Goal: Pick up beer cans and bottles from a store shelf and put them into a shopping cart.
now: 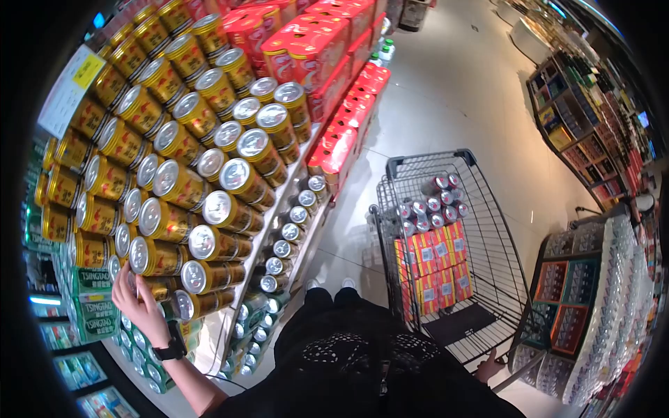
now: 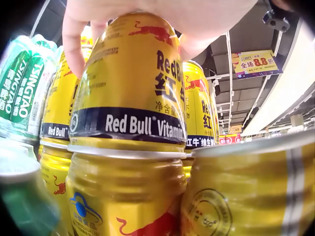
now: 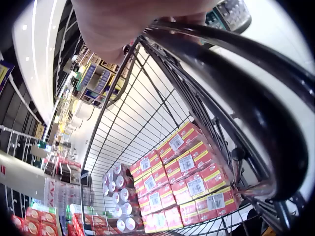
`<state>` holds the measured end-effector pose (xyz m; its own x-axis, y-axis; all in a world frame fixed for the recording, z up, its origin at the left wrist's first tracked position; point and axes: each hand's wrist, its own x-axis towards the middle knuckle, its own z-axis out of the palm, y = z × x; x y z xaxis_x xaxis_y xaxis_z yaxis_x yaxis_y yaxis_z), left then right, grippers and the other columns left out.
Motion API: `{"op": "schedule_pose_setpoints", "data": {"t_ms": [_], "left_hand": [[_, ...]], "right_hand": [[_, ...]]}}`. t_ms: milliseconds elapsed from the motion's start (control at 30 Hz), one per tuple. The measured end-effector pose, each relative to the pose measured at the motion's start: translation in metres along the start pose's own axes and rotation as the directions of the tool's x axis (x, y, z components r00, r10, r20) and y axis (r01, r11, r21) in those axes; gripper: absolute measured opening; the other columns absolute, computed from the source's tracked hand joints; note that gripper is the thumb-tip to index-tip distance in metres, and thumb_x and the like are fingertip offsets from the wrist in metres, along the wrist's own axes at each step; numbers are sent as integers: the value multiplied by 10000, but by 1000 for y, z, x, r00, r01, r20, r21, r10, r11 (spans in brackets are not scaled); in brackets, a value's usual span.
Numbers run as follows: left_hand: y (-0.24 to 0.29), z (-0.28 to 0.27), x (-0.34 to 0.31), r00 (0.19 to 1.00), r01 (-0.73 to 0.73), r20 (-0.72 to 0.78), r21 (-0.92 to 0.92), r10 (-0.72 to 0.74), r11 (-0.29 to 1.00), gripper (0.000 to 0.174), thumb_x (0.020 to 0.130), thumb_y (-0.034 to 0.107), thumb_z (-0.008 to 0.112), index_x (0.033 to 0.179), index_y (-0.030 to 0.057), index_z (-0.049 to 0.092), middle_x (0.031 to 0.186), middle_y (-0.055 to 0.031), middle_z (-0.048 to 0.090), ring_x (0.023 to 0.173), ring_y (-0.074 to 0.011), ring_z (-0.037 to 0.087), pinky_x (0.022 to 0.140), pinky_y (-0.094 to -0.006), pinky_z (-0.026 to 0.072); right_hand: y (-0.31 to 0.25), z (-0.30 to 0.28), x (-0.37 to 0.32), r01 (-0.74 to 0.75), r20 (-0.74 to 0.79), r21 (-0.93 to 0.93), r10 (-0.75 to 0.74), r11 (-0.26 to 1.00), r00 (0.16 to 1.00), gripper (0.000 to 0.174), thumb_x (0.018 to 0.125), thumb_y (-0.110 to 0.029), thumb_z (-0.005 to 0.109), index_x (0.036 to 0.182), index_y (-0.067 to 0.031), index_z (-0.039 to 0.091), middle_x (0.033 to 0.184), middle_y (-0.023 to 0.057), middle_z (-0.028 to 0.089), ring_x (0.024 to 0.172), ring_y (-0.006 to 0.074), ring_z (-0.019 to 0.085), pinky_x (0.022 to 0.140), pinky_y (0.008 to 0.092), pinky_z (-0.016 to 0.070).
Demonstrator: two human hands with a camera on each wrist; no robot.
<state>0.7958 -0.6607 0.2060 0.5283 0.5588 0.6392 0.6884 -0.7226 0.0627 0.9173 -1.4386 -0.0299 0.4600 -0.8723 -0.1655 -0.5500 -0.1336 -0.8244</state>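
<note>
My left hand (image 1: 143, 310) grips the top of a gold Red Bull can (image 2: 133, 83) at the lower end of a large stacked display. In the left wrist view its fingers reach down both sides of the can, which stands upright on another gold can (image 2: 123, 191). Down at the right, my right hand (image 1: 490, 367) holds the black handle (image 3: 236, 93) of a wire shopping cart (image 1: 430, 157). Red-and-yellow boxes (image 1: 432, 268) and several shrink-wrapped cans (image 3: 121, 196) lie inside the cart.
Green Tsingtao packs (image 1: 93, 299) border the gold cans. Red multipacks (image 1: 310, 45) rise behind them, above a low shelf of cans (image 1: 286, 247). Bottled drinks (image 1: 606, 292) stand close on the cart's right side. Pale floor (image 1: 446, 90) stretches ahead between the displays.
</note>
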Motion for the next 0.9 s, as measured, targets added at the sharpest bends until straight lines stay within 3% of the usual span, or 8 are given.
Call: {"op": "schedule_pose_setpoints", "data": {"t_ms": [100,233,300,400,500,633,767,900], "left_hand": [[16,-9,3,1000,16,17,-20,-16,1000,332,962,176,580,1263,37,590,1253,-136,584,1190,-331,474,1039,-451,351],[21,-25,5,989,120,113,-198,-99,973,481,880,137,681,1333,49,544,1348,-141,523,1265,-334,440,1093,-441,329],[20,-34,2,990,131,95,-310,-107,942,548,847,152,714,1356,57,533,1407,-135,489,1290,-332,426,1104,-449,321],[7,-42,-8,993,117,23,-249,-114,962,569,791,155,761,1319,66,570,1373,-134,507,1254,-335,456,1082,-456,340],[1,-45,-10,981,167,-35,-361,-192,918,534,763,126,794,1255,47,599,1220,-142,565,1141,-330,535,1002,-425,416],[-1,-45,-5,994,108,10,-342,-112,933,586,739,147,826,1266,49,589,1169,-144,563,1073,-316,573,891,-400,498],[10,-43,-1,981,186,100,-252,-166,950,655,718,229,851,1290,71,571,1198,-132,525,1055,-327,568,867,-404,504],[17,-38,-4,969,247,78,-214,-235,945,709,695,240,870,1310,79,558,1199,-136,510,1023,-327,597,830,-409,527]], "right_hand": [[32,-2,68,179,-210,-27,-180,984,961,639,917,-403,700,1315,21,437,1052,179,597,876,282,612,720,423,507],[-134,1,-13,402,-71,-590,-540,700,838,614,983,-386,604,1338,84,433,1238,255,554,1136,347,552,975,437,458],[-154,63,-2,742,-110,-305,-796,596,595,538,1010,-302,570,1352,88,426,1326,258,500,1240,329,490,1046,431,419],[-224,155,-79,895,156,143,-902,423,402,470,960,-210,606,1325,49,464,1327,222,508,1233,323,495,1042,426,419],[-306,219,-230,791,390,584,-918,184,-74,452,882,-136,668,1280,13,513,1309,193,528,1212,322,515,1025,416,427],[-372,248,-419,363,236,932,-722,-22,-650,473,779,-37,751,1220,-35,580,1284,155,555,1184,320,541,1003,403,438],[-404,279,-529,147,30,978,-600,-146,-799,643,740,-103,800,1314,-62,511,1286,159,510,1208,356,506,1023,439,424],[-419,304,-581,228,122,959,-482,-168,-867,683,730,-121,809,1310,-53,454,1252,191,517,1191,384,517,991,448,442]]}}
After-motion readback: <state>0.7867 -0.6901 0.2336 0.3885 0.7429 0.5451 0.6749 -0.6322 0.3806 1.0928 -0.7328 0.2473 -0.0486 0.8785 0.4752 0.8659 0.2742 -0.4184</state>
